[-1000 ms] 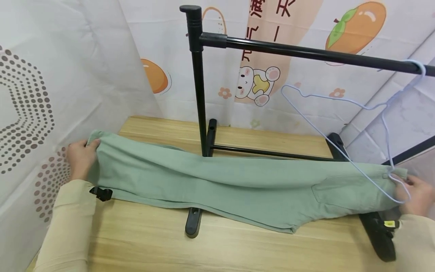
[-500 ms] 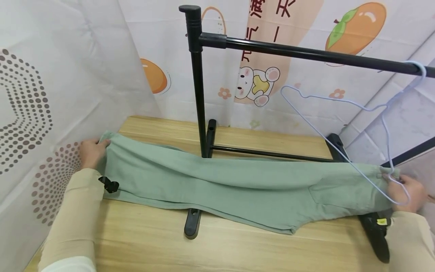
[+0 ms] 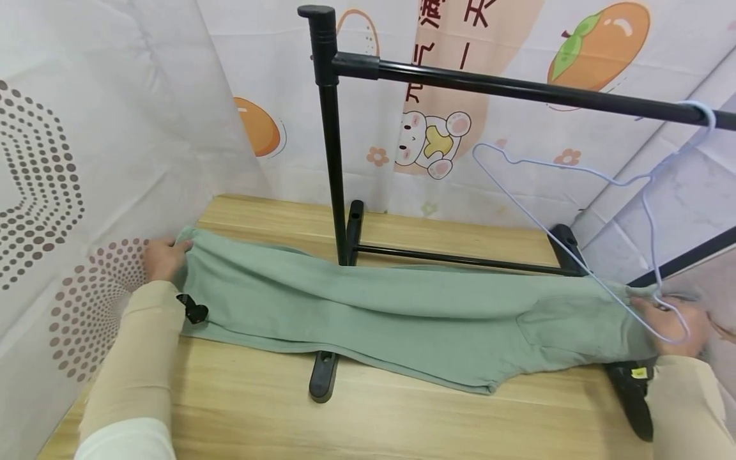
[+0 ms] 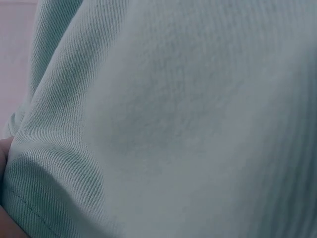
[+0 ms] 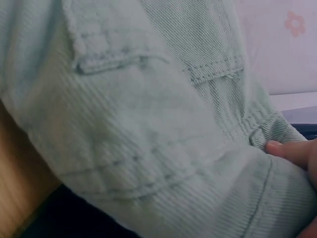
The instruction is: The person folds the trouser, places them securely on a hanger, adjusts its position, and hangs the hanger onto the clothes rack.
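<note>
The trousers (image 3: 402,300) lie lengthwise across the desk (image 3: 391,421), draped over the left foot of the rack (image 3: 489,85) and just below its base bar (image 3: 460,257). Both hands are grasping: the left hand (image 3: 165,259) pinches the upper corner of the hem (image 4: 29,213); the right hand (image 3: 671,322) grips the waistband (image 5: 285,191) beside a belt loop.

Probable faults and causes:
- Snagging. The hanger (image 3: 666,166) dangles from the rail, its lower end directly in front of the right hand. A lift there could catch the wire or set it swinging. Contact between wire and hand cannot be confirmed.
- Obstruction. The upright post (image 3: 331,160) stands at the far edge of the trousers, about mid-leg; raising the cloth straight up or away could drag against it.
- Uneven hang. The layers are offset along the near edge, and a long fold runs down the leg. With only the two ends held, the middle would likely sag and the layers slip.

Edges and clearance: the left hand is close to the dotted curtain (image 3: 126,153), so outward travel appears limited. On the right, the rack's foot (image 3: 629,396) lies under the waist end, restricting low movement. Bare wood shows in front of the near edge; movement toward the person appears least restricted.
</note>
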### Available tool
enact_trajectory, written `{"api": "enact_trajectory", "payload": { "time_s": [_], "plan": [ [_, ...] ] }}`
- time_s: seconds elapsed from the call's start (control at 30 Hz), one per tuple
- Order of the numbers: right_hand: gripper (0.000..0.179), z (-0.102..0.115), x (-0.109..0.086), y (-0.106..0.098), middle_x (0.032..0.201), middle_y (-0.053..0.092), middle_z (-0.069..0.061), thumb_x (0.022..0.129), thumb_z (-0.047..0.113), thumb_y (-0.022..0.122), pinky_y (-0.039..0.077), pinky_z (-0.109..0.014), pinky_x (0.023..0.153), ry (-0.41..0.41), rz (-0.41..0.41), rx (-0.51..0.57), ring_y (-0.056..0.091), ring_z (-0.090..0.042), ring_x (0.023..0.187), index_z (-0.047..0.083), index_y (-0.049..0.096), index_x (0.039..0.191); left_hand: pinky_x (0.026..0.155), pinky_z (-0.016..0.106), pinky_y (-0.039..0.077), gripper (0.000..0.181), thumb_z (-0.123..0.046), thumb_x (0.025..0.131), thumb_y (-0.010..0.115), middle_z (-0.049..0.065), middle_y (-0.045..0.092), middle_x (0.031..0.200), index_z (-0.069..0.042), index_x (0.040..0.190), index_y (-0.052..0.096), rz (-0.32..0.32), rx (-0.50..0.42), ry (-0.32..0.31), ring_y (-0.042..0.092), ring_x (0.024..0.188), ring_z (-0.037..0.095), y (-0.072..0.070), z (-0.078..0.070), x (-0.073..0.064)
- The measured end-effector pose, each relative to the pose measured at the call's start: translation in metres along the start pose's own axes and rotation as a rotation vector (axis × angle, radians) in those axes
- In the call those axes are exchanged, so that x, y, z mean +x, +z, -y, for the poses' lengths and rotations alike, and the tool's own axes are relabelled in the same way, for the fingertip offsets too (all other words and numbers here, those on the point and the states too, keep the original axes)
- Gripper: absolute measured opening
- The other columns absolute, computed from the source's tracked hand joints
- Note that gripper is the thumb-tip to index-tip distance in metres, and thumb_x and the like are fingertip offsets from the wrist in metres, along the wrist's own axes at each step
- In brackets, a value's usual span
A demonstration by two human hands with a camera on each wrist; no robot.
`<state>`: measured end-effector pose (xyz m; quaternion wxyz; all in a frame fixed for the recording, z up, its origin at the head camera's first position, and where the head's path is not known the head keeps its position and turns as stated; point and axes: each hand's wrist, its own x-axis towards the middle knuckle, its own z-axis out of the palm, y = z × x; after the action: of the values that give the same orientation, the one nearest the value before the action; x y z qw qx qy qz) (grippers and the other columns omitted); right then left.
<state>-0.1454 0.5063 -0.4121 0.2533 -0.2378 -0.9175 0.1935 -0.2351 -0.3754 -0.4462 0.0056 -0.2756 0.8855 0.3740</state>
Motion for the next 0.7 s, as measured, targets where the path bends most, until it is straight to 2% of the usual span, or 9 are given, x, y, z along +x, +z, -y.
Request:
{"api": "enact_trajectory", "payload": {
  "time_s": [0.07, 0.1, 0.17, 0.3, 0.43, 0.5, 0.6, 0.63, 0.7],
  "plan": [
    [0.037, -0.009, 0.003, 0.004, 0.058, 0.058, -0.024, 0.078, 0.024, 0.069, 0.035, -0.039, 0.051, -0.035, 0.066, -0.033, 0.049, -0.029, 0.048, -0.012, 0.066, 0.085, 0.112, 0.058, 0.031, 0.058, -0.033, 0.103, 0.042, 0.035, 0.038, 0.145, 0.010, 0.141, 0.039, 0.006, 0.012, -0.007, 0.037, 0.133, 0.050, 0.002, 0.001, 0.002],
    [0.039, -0.013, 0.003, 0.006, 0.063, 0.059, -0.028, 0.080, 0.026, 0.068, 0.036, -0.042, 0.052, -0.053, 0.105, -0.057, 0.051, -0.039, 0.054, -0.012, 0.066, 0.087, 0.112, 0.058, 0.031, 0.057, -0.033, 0.103, 0.043, 0.035, 0.038, 0.145, 0.010, 0.141, 0.039, 0.007, 0.014, -0.009, 0.038, 0.133, 0.050, 0.002, 0.002, 0.002],
    [0.042, -0.018, 0.003, 0.008, 0.081, 0.060, -0.037, 0.085, 0.031, 0.064, 0.037, -0.044, 0.051, -0.080, 0.189, -0.090, 0.054, -0.047, 0.063, -0.011, 0.064, 0.083, 0.111, 0.058, 0.031, 0.057, -0.033, 0.102, 0.044, 0.035, 0.039, 0.144, 0.010, 0.140, 0.041, 0.003, 0.026, -0.006, 0.038, 0.131, 0.050, 0.004, 0.004, 0.003],
    [0.047, -0.019, 0.002, 0.009, 0.091, 0.060, -0.038, 0.092, 0.038, 0.056, 0.039, -0.043, 0.053, -0.068, 0.331, -0.125, 0.055, -0.050, 0.073, -0.008, 0.060, 0.084, 0.105, 0.057, 0.036, 0.051, -0.031, 0.101, 0.047, 0.036, 0.046, 0.137, 0.009, 0.132, 0.052, -0.023, 0.047, 0.016, 0.044, 0.122, 0.050, 0.007, 0.008, 0.003],
    [0.057, -0.011, -0.003, 0.004, 0.119, 0.052, -0.041, 0.095, 0.044, 0.050, 0.044, -0.056, 0.067, 0.006, 0.399, -0.155, 0.052, -0.060, 0.095, -0.007, 0.059, 0.117, 0.086, 0.052, 0.042, 0.049, -0.030, 0.099, 0.049, 0.036, 0.053, 0.126, 0.013, 0.121, 0.056, -0.031, 0.059, 0.053, 0.049, 0.108, 0.046, 0.006, 0.012, 0.000],
    [0.063, -0.004, -0.006, 0.000, 0.128, 0.045, -0.041, 0.095, 0.044, 0.049, 0.043, -0.061, 0.076, 0.045, 0.387, -0.164, 0.048, -0.061, 0.105, -0.008, 0.051, 0.130, 0.081, 0.048, 0.043, 0.051, -0.032, 0.099, 0.048, 0.035, 0.054, 0.123, 0.014, 0.121, 0.056, -0.013, 0.062, 0.071, 0.050, 0.105, 0.044, 0.004, 0.012, -0.004],
    [0.055, 0.006, -0.010, -0.005, 0.122, 0.053, -0.039, 0.091, 0.034, 0.055, 0.044, -0.056, 0.076, 0.061, 0.295, -0.131, 0.051, -0.058, 0.104, -0.010, 0.056, 0.124, 0.072, 0.042, 0.045, 0.056, -0.036, 0.099, 0.047, 0.036, 0.055, 0.118, 0.015, 0.121, 0.055, 0.012, 0.108, 0.113, 0.053, 0.096, 0.041, -0.002, 0.011, -0.010],
    [0.050, 0.009, -0.011, -0.007, 0.110, 0.060, -0.037, 0.089, 0.030, 0.057, 0.044, -0.051, 0.072, 0.058, 0.249, -0.116, 0.054, -0.056, 0.100, -0.011, 0.060, 0.118, 0.069, 0.041, 0.045, 0.057, -0.037, 0.099, 0.046, 0.035, 0.058, 0.109, 0.016, 0.113, 0.057, 0.017, 0.131, 0.124, 0.054, 0.090, 0.039, -0.004, 0.011, -0.012],
    [0.038, 0.015, -0.012, -0.009, 0.070, 0.072, -0.014, 0.085, 0.022, 0.060, 0.041, -0.041, 0.062, 0.045, 0.159, -0.086, 0.061, -0.045, 0.078, -0.012, 0.066, 0.104, 0.064, 0.038, 0.043, 0.056, -0.039, 0.099, 0.046, 0.030, 0.060, 0.094, 0.016, 0.100, 0.058, 0.034, 0.183, 0.145, 0.053, 0.081, 0.035, -0.008, 0.009, -0.015]
  ]
}}
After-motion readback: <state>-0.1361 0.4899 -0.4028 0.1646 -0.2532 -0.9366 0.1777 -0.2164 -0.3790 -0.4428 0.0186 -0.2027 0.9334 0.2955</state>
